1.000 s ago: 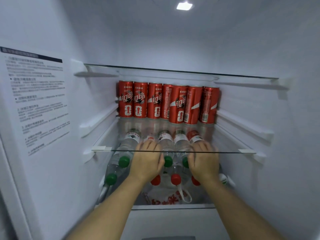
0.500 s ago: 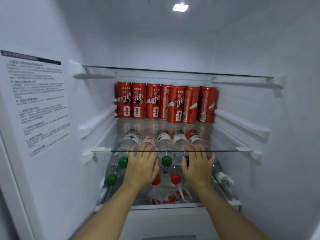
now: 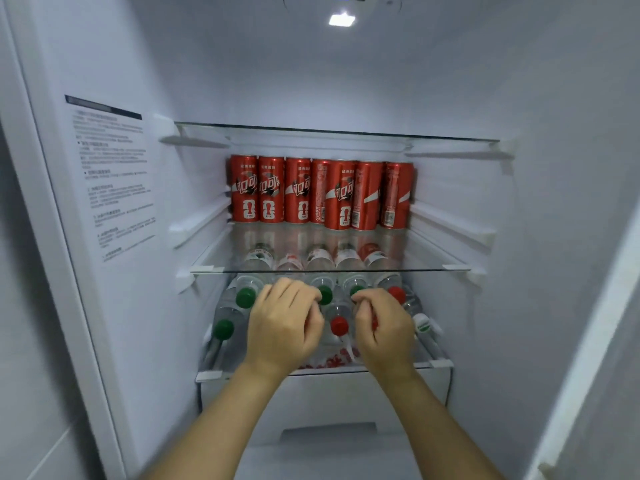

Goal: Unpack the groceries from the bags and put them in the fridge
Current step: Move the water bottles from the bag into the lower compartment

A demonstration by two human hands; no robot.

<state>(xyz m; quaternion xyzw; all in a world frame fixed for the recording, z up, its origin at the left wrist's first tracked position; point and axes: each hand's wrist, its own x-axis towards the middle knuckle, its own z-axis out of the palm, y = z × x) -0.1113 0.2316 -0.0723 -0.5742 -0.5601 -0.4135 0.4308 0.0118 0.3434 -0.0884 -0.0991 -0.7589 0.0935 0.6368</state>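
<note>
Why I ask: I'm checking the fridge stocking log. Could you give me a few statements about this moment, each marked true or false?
1. The red cans stand upright in a row on the glass shelf. True.
2. The bottles share that shelf with the cans. False: they lie on their sides on the shelf below.
3. The left hand and right hand are both under the glass shelf, in front of the bottles. True.
4. Every bottle cap is green. False: there is a green cap, but also a red cap.
5. The fridge light is off. False: it glows on the ceiling.
</note>
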